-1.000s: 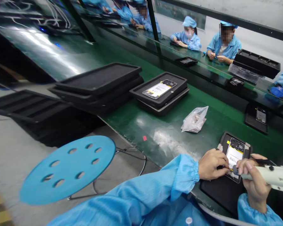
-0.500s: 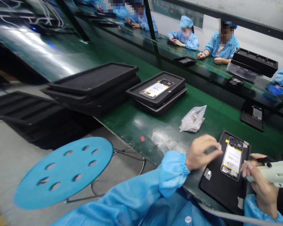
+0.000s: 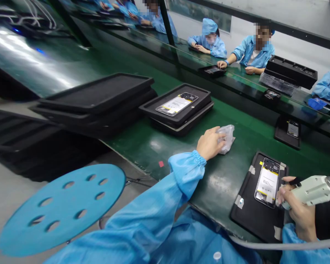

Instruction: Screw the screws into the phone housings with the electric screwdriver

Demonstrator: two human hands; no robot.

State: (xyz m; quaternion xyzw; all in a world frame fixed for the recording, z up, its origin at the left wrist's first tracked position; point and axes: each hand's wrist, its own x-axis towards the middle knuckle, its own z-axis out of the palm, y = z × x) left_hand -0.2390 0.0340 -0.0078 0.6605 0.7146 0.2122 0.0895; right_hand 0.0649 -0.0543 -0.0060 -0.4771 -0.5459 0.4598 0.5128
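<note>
My left hand [image 3: 211,143] is on a small clear plastic bag [image 3: 227,139], fingers curled at its near side and partly hidden by the crumpled plastic. Small bits inside the bag are hard to make out now. In my right hand [image 3: 298,209] is a pale electric screwdriver [image 3: 313,190], held with the fingers wrapped around its front end. Just left of that hand, an opened phone [image 3: 267,182] with a white battery lies on a black pad [image 3: 249,216] with pieces of tape on it.
Another opened phone [image 3: 177,104] lies on stacked black trays [image 3: 206,99]. Larger black trays [image 3: 99,91] are piled to the left. A blue stool [image 3: 63,198] stands beside the green bench [image 3: 137,146]. Co-workers in blue sit across, and a grey cable [image 3: 253,245] crosses the front edge.
My left hand has moved from beside the phone, up and left, onto the plastic bag, which is now crumpled. My right hand still holds the electric screwdriver. The view has shifted slightly.
</note>
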